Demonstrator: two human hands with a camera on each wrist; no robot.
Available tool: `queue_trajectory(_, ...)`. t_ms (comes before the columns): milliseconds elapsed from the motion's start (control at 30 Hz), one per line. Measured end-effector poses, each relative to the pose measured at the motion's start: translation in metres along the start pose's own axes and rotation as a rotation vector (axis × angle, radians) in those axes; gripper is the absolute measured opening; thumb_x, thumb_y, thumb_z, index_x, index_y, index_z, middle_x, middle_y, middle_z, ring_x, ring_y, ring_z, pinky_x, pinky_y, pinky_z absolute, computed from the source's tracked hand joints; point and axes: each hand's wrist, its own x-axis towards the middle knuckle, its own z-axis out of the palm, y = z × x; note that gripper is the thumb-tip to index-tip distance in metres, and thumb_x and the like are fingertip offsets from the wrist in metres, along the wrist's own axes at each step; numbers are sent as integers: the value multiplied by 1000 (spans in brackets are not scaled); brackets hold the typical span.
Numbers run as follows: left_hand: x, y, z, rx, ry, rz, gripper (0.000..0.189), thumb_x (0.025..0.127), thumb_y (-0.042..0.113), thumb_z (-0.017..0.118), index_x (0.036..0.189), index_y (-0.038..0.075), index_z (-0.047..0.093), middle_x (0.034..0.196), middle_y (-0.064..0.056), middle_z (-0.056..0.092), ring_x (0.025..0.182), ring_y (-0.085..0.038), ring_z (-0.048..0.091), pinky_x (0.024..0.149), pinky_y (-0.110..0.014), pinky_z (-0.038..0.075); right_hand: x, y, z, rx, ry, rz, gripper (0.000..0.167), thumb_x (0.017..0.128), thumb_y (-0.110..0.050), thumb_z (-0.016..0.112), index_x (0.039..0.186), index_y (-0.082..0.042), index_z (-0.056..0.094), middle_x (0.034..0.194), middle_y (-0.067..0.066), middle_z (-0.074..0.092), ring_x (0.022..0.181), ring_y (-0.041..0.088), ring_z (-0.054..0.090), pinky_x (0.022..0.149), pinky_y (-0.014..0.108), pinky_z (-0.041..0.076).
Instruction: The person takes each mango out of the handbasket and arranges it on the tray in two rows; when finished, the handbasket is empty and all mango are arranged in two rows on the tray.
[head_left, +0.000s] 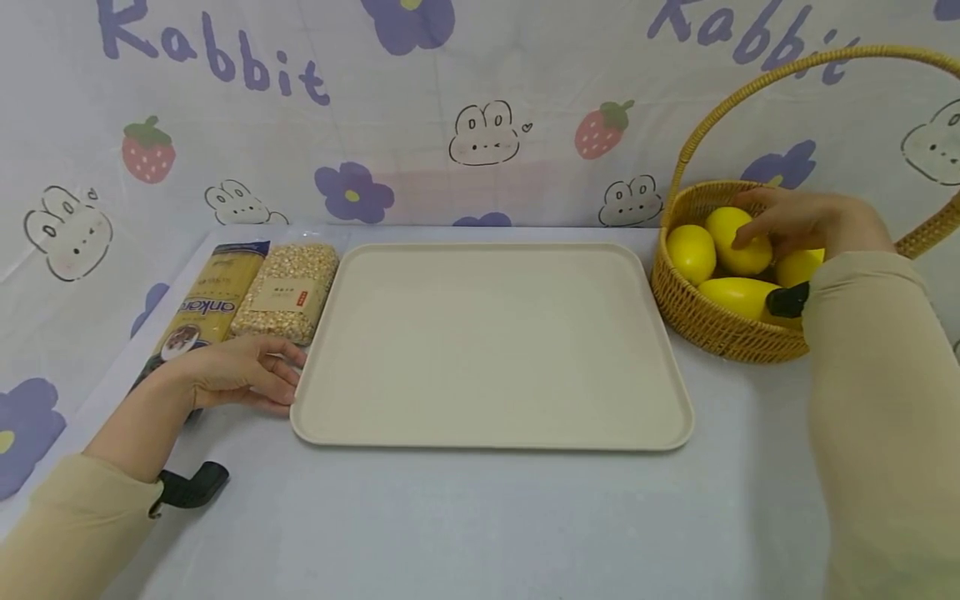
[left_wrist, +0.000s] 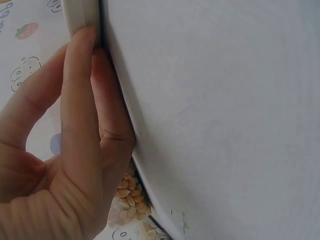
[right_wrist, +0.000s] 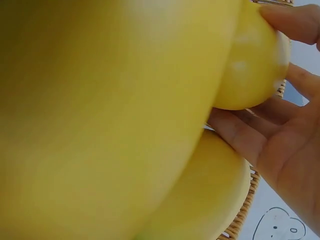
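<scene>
At the right, my right hand (head_left: pixel 806 218) reaches into a wicker basket (head_left: pixel 738 342) and grips a yellow lemon (head_left: pixel 723 229) near its back. In the right wrist view the thumb lies on one side of this lemon, with fingers on the other side and underneath. More lemons (head_left: pixel 690 254) surround it in the basket. My left hand (head_left: pixel 236 372) rests beside a beige rectangular tray (head_left: pixel 487 346), its fairly straight fingers touching the tray's left edge. The left wrist view shows these fingertips right at the rim.
Behind my left hand lie a clear bag of corn kernels (head_left: pixel 288 292) and a yellow pack of pasta (head_left: pixel 217 287). The basket's tall arched handle (head_left: pixel 757 87) rises over my right hand. A patterned cloth (head_left: pixel 487 192) hangs behind the white table (head_left: pixel 480 517).
</scene>
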Motion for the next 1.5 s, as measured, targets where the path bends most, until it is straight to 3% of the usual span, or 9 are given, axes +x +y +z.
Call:
queue_trajectory(100, 0, 0, 1, 6, 3, 2, 56, 85, 0, 70, 130, -5, 37, 100, -2, 60, 88, -12, 67, 84, -28, 63, -3, -1, 0, -36, 20, -1, 97, 98, -30, 58, 155, -3, -16, 158, 34, -20, 141, 55, 20, 108, 58, 46)
queue_trajectory(200, 0, 0, 2, 11, 1, 1, 54, 85, 0, 70, 128, -6, 39, 99, -3, 60, 88, -13, 67, 84, -28, 62, -9, -4, -3, -35, 59, -25, 96, 98, -32, 58, 156, -3, -13, 160, 33, -3, 130, 41, 42, 103, 48, 53)
queue_trajectory(333, -1, 1, 2, 10, -1, 2, 52, 85, -1, 70, 127, -7, 40, 100, -3, 61, 88, -13, 67, 84, -28, 62, -19, -12, -13, 64, 127, -113, 93, 98, -24, 58, 158, -21, -12, 151, 23, 20, 101, 10, 56, 82, 30, 58)
queue_trajectory(400, -2, 1, 2, 7, -2, 4, 52, 85, -1, 70, 127, -7, 39, 100, -3, 61, 89, -14, 67, 84, -28, 62, -25, -18, -17, 109, 170, -173, 93, 97, -18, 59, 158, -34, -10, 143, 14, 30, 97, 4, 58, 80, 27, 59)
queue_trajectory(533, -3, 1, 1, 4, -2, 9, 51, 85, -1, 70, 126, -7, 39, 100, -4, 61, 89, -14, 68, 85, -29, 63, -39, -28, -18, 136, 237, -341, 94, 94, 1, 59, 155, -44, 4, 125, -6, 41, 97, 4, 62, 78, 25, 61)
queue_trajectory(733, -4, 0, 1, 0, 2, 6, 51, 85, -2, 70, 126, -7, 40, 99, -3, 61, 88, -14, 68, 84, -29, 63, -57, -42, -8, 118, 226, -509, 96, 88, 16, 56, 156, -35, 10, 128, -10, 46, 100, 6, 64, 77, 21, 61)
queue_trajectory(1067, -1, 0, 0, 16, 10, -3, 52, 86, -1, 70, 127, -6, 40, 99, -3, 61, 89, -13, 67, 84, -28, 62, -73, -76, 19, 20, 215, -616, 99, 81, 19, 61, 156, -29, 16, 127, -7, 51, 99, 8, 66, 79, 20, 61)
queue_trajectory(1367, 0, 2, 1, 28, 24, -8, 51, 85, -1, 70, 126, -6, 40, 99, -3, 61, 88, -14, 67, 84, -28, 63, -72, -120, 49, 32, 233, -631, 98, 84, 9, 66, 155, -37, 17, 132, 0, 48, 107, 13, 63, 84, 20, 59)
queue_trajectory(1500, 0, 2, 2, 34, 26, -3, 51, 85, -1, 70, 127, -6, 40, 99, -4, 60, 88, -14, 67, 84, -28, 62, -65, -136, 63, 79, 189, -695, 97, 86, 10, 62, 155, -40, 15, 133, 3, 46, 110, 15, 62, 87, 22, 59)
